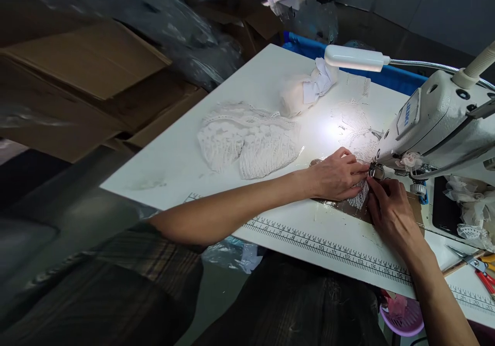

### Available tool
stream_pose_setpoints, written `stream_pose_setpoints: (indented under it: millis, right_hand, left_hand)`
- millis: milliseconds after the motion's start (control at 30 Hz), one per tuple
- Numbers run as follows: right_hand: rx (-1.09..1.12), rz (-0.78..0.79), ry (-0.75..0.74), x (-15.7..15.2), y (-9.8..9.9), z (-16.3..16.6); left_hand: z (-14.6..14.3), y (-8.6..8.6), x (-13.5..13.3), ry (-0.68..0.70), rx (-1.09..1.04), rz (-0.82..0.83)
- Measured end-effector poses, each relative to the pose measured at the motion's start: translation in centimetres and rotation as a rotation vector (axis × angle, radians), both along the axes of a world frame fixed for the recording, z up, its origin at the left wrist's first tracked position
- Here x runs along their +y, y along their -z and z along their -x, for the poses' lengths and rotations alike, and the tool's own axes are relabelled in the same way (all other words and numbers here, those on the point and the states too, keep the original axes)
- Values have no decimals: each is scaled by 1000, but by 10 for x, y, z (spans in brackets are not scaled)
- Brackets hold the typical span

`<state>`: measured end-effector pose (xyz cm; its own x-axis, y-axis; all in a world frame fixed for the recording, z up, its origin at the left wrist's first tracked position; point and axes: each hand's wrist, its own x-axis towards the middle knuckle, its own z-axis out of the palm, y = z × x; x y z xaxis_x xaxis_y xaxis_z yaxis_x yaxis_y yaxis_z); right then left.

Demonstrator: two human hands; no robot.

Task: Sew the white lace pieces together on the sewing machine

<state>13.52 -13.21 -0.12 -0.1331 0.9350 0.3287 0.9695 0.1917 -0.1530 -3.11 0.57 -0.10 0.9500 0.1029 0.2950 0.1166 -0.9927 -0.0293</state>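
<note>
White lace trim (358, 197) lies under the presser foot of a sewing machine (429, 121). My left hand (338, 175) rests over the lace from the left, its fingertips pressed down close to the foot. My right hand (392, 207) is on the near right side, thumb and index finger pinching the lace edge beside the needle. Both hands partly cover the lace. Beyond the foot, more of the lace (353, 124) stretches over the table under the bright lamp. The exact stitching spot is hidden by the fingers.
A pile of fringed lace (251, 137) lies on the white table (174, 176), with a rolled bundle (296, 98) behind it. A lamp (353, 58) hangs above. Scissors (469, 258) and tulle pieces (477, 207) sit at right. Cardboard boxes (85, 62) stand left; a purple basket (404, 320) is below.
</note>
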Motion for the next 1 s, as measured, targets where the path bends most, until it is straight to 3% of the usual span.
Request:
stream_pose_setpoints:
  millis: [333, 500, 633, 733, 833, 900, 1000]
  right_hand:
    - [55, -19, -9, -2, 3, -4]
    - [69, -15, -20, -2, 6, -8]
    - [173, 73, -70, -10, -15, -18]
    - [257, 153, -62, -32, -46, -30]
    - [270, 198, 98, -70, -65, -48]
    - [204, 170, 129, -98, -64, -62]
    - [-6, 77, 72, -133, -47, -83]
  left_hand:
    - [-6, 4, 0, -59, -109, -6]
    - [-12, -2, 28, -201, -144, 94]
    - [-8, -8, 49, -171, -38, 199]
    - [0, -13, 46, -130, -91, 179]
    - [9, -17, 29, -51, -120, 163]
    - [14, -18, 17, 38, -94, 175]
    - [16, -15, 6, 178, -47, 214]
